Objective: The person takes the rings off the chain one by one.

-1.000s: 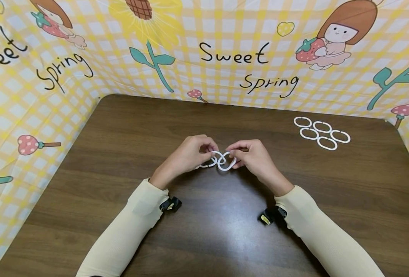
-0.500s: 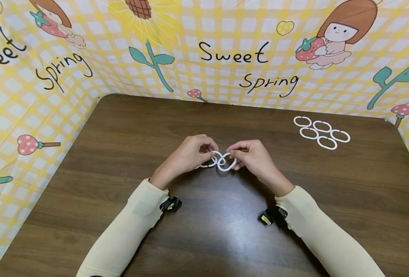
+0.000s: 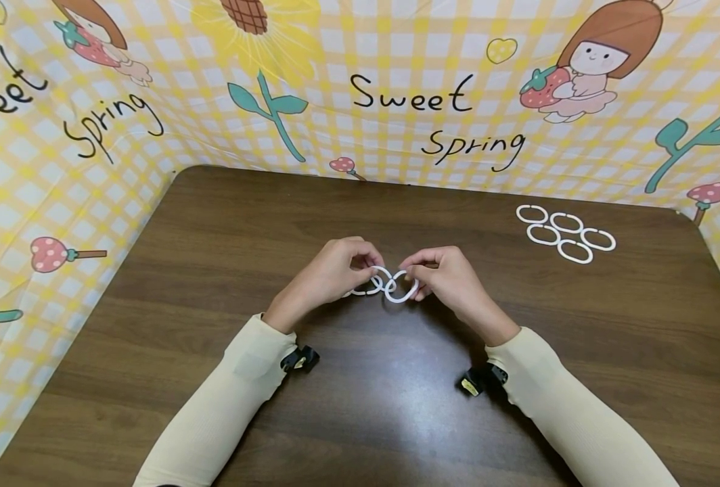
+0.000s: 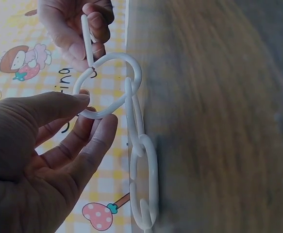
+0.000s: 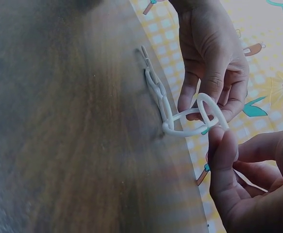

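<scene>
At the near side of the brown table (image 3: 122, 338), two cream sleeves (image 3: 220, 399) are slanting inward, each bearing a black wrist camera (image 3: 301, 360) by its cuff. Beyond these, over the table's middle, the left hand (image 3: 338, 267) is pinching a white ring (image 4: 100, 115) between thumb and fingertips, and the right hand (image 3: 445, 274) is pinching a second ring (image 3: 399, 299) likewise. Between the hands, the two rings are crossing near the first one's small opening; whether one is passing right through, I cannot tell. From the left hand's ring, linked rings (image 4: 152, 170) are trailing leftward below that hand, which is partly hiding them. Farther off, towards the far right corner, five loose rings (image 3: 575, 262) are lying flat in a close cluster. Behind the far edge, a yellow checked cloth (image 3: 396, 40) is hanging, showing flowers, strawberries and "Sweet Spring".
</scene>
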`<control>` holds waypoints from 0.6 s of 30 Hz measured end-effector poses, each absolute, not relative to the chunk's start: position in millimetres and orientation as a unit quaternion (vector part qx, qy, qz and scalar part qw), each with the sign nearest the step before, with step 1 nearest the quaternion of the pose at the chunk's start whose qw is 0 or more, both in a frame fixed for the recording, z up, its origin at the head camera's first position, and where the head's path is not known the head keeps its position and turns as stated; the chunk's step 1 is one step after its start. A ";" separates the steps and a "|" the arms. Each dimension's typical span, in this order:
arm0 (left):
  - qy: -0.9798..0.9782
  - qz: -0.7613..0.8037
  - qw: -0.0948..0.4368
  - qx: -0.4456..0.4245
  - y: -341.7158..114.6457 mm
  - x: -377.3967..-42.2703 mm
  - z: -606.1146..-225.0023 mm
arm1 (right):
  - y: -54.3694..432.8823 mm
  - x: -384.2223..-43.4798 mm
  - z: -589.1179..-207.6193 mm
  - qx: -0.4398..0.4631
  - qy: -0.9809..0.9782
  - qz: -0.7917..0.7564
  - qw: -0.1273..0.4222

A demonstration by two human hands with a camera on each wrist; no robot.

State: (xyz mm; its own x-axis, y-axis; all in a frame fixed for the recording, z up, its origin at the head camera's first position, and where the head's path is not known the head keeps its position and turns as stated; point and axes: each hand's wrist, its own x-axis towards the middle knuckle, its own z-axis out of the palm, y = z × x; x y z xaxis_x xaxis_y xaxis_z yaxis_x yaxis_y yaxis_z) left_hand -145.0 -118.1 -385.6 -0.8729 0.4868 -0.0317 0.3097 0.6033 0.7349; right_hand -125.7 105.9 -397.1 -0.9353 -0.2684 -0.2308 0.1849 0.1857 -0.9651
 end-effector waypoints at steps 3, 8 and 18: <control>0.888 0.384 0.114 0.225 -118.2 -145.2 -386.3 | 106.2 -125.7 -397.0 -0.028 0.751 -0.636 0.175; 0.888 0.383 0.109 0.230 -118.4 -145.4 -386.5 | 107.7 -125.4 -396.5 -0.028 0.750 -0.638 0.172; 0.888 0.384 0.107 0.231 -119.4 -145.2 -387.7 | 116.6 -125.7 -396.2 -0.024 0.747 -0.643 0.168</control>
